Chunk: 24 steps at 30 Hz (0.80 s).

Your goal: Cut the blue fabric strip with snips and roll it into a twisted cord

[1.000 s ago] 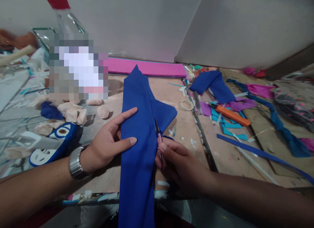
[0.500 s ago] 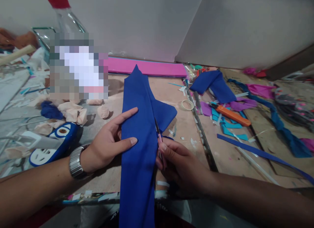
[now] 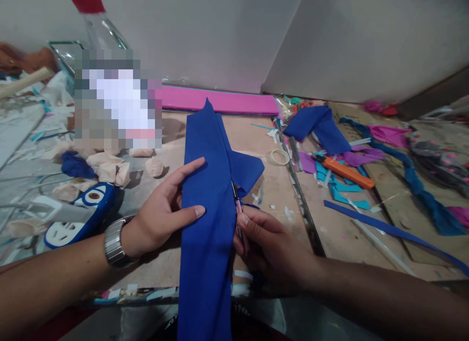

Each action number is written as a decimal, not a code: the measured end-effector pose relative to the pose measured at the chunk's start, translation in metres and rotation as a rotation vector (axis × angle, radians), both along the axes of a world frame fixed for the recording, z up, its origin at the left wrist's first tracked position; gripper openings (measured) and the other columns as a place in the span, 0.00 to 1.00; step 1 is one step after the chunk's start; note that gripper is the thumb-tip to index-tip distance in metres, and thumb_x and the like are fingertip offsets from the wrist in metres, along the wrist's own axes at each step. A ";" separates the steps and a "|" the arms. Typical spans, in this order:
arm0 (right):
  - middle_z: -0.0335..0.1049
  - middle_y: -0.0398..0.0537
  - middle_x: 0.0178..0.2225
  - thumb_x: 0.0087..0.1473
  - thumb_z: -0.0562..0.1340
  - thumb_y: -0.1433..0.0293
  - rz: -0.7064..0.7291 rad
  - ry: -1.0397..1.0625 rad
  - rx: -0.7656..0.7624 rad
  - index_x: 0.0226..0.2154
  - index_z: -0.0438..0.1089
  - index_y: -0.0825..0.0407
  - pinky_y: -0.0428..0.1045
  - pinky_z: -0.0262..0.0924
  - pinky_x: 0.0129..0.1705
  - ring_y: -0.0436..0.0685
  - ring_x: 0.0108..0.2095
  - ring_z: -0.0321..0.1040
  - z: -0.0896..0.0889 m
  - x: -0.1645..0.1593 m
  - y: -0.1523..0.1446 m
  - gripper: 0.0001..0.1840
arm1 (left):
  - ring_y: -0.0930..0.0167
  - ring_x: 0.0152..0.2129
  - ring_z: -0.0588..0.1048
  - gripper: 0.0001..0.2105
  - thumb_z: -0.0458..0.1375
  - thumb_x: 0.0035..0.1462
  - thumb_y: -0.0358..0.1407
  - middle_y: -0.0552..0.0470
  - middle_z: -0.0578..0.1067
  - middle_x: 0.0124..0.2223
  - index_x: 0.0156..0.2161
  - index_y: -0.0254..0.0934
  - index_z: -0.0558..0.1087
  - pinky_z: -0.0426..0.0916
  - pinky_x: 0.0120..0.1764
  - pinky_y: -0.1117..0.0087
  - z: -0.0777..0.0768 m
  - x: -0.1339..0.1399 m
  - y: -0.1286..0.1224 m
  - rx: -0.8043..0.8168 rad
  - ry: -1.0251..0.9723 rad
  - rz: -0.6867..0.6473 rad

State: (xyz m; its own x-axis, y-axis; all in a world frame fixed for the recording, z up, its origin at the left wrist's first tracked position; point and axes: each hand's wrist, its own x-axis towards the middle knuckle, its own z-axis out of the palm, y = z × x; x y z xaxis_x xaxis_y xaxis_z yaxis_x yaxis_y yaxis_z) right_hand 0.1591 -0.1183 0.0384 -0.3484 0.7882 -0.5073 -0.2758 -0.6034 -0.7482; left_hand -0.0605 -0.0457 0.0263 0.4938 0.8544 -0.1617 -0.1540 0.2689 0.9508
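A long blue folded strip [image 3: 205, 184], cloth or crepe paper, runs lengthwise before me and hangs over the table's front edge. My left hand [image 3: 161, 209] holds it at the left edge, thumb and index finger on top, the other fingers hidden beneath. In my right hand [image 3: 262, 238] are small scissors [image 3: 236, 197] with pinkish handles, fingers closed around them. Their blades lie along the strip's right edge, where a blue flap [image 3: 247, 170] sticks out to the right. The handle loops are partly hidden by my fingers.
A roll of tape [image 3: 280, 157] lies right of the flap. Farther right are an orange cutter [image 3: 348, 172], a narrow blue strip [image 3: 388, 228] and coloured scraps. Leftward stand a blue-and-white glue gun [image 3: 78, 216], crumpled peach pieces [image 3: 106, 167] and a red-capped bottle [image 3: 104, 33].
The top end of the blue strip has shifted slightly to the right and bent a little. Both hands and the scissors stay in nearly the same place.
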 end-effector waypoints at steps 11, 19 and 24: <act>0.66 0.37 0.21 0.60 0.66 0.51 -0.049 0.010 0.028 0.29 0.64 0.52 0.43 0.38 0.16 0.42 0.13 0.44 -0.003 -0.003 0.006 0.23 | 0.57 0.51 0.79 0.40 0.71 0.54 0.36 0.42 0.75 0.62 0.70 0.44 0.62 0.77 0.51 0.59 0.003 0.000 0.002 -0.013 0.024 -0.041; 0.72 0.38 0.23 0.56 0.68 0.48 -0.044 0.006 0.149 0.33 0.64 0.51 0.42 0.43 0.15 0.42 0.12 0.51 -0.002 -0.006 0.008 0.25 | 0.56 0.57 0.74 0.39 0.69 0.55 0.36 0.43 0.71 0.65 0.70 0.42 0.62 0.72 0.58 0.57 0.004 -0.001 0.005 0.221 0.073 0.046; 0.73 0.38 0.23 0.54 0.69 0.46 -0.034 0.000 0.184 0.31 0.65 0.51 0.41 0.40 0.14 0.42 0.11 0.53 -0.003 -0.009 0.007 0.26 | 0.55 0.62 0.70 0.38 0.70 0.54 0.38 0.43 0.67 0.68 0.68 0.41 0.64 0.67 0.63 0.57 0.002 -0.004 0.004 0.434 0.161 0.075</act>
State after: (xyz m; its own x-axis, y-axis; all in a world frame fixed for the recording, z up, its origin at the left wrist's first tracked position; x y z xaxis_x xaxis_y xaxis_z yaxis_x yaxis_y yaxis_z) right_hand 0.1502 -0.1110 0.0351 -0.3195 0.8791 -0.3537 -0.2938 -0.4467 -0.8451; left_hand -0.0647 -0.0415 0.0281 0.4257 0.8925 0.1493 0.0011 -0.1655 0.9862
